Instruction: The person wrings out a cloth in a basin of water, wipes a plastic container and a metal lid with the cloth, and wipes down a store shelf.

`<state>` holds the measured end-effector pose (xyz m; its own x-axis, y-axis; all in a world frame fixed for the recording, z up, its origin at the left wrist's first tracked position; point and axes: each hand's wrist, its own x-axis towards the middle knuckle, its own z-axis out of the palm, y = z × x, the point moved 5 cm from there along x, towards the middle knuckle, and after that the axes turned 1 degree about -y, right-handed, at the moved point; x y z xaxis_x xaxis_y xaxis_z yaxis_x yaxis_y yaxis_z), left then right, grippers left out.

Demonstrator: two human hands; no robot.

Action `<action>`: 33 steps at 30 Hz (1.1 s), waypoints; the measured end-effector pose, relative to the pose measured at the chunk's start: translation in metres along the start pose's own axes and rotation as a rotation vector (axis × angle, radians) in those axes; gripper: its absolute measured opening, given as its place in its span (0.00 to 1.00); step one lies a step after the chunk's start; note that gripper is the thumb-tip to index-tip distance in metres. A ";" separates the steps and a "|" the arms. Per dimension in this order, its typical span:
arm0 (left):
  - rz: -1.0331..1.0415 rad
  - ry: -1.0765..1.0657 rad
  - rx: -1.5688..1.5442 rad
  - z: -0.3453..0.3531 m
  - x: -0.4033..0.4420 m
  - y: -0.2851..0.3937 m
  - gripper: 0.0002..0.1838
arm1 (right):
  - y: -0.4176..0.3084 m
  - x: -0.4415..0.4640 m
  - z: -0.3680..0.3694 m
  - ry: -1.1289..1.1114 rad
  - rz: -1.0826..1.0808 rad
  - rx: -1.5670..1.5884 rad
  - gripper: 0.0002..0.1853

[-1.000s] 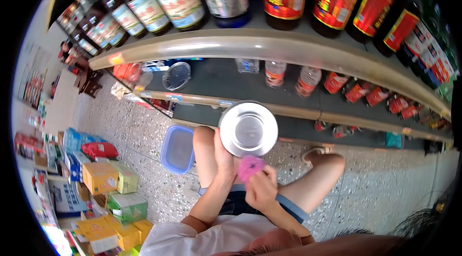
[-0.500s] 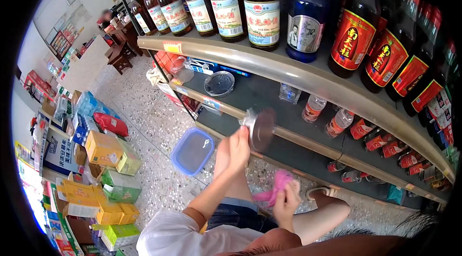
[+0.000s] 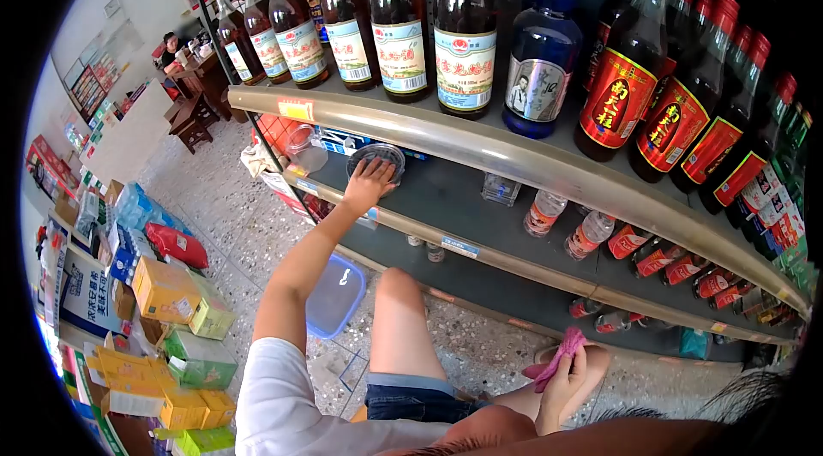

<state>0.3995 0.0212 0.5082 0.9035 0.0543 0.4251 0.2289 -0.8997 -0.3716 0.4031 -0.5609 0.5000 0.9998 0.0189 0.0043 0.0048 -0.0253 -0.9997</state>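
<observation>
My left hand reaches to the middle shelf, its fingers spread flat over the top of a round clear container with a dark inside. Whether anything lies between my palm and the container is hidden. A crumpled pink cloth is gripped in my right hand, held low over my knee and apart from the shelves. On the floor below my left arm lies a translucent blue-rimmed plastic tub or lid.
Brown liquor bottles, a blue bottle and red-labelled bottles crowd the top shelf. Small clear bottles stand below its curved metal edge. Cartons line the left side. A person sits in the background.
My left hand has moved up and left from in front of the shelf, where it held a round clear object, onto the shelf's container. My right hand has shifted right with the cloth.
</observation>
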 end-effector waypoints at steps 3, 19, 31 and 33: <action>-0.036 -0.049 -0.033 0.018 -0.005 -0.003 0.26 | 0.012 -0.004 0.003 -0.039 0.062 0.034 0.13; -0.139 0.157 -0.936 -0.104 0.008 0.188 0.23 | 0.001 0.012 0.052 -0.263 0.220 0.696 0.23; -0.535 0.267 -1.416 -0.056 0.146 0.190 0.41 | 0.013 -0.007 0.041 -0.243 0.297 0.773 0.21; -0.635 0.172 -1.243 -0.043 0.156 0.201 0.43 | 0.013 -0.011 0.035 -0.199 0.315 0.792 0.21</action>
<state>0.5710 -0.1694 0.5352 0.6928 0.6188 0.3704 0.0286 -0.5368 0.8432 0.3912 -0.5261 0.4860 0.9301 0.3043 -0.2058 -0.3598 0.6416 -0.6775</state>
